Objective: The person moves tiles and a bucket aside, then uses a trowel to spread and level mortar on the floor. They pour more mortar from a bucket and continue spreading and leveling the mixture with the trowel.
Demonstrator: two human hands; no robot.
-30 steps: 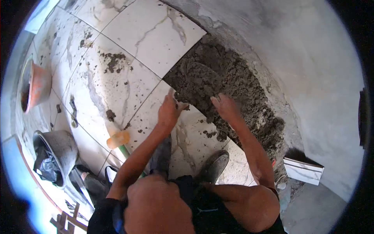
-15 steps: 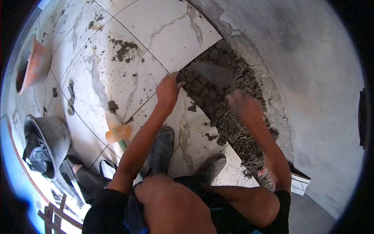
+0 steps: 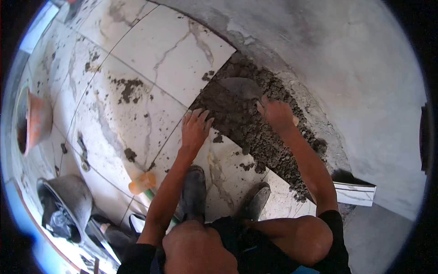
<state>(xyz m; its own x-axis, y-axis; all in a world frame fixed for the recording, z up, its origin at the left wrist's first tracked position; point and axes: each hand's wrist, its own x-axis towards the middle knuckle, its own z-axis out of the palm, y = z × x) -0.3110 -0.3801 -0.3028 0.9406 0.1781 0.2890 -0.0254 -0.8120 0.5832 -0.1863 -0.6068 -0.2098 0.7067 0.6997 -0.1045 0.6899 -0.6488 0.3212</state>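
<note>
Grey, crumbly mortar (image 3: 232,109) fills the strip between the marbled white tiles (image 3: 169,55) and the wall. A trowel (image 3: 242,87) lies flat on the mortar near its upper end, and my right hand (image 3: 277,115) is closed round its handle. On the tile edge beside the mortar, my left hand (image 3: 196,130) rests with its fingers spread and nothing in it.
A mallet (image 3: 142,183) with an orange head lies left of my left forearm. Further left are an orange bucket (image 3: 39,121), a dark bucket (image 3: 73,196) and a small metal tool (image 3: 82,150). My boots (image 3: 194,189) stand on the tiles. The grey wall (image 3: 356,91) rises at right.
The view has shifted. My left hand has opened out from the tile corner and moved down along the edge. The trowel, blurred before, is now sharper and lies flatter on the mortar.
</note>
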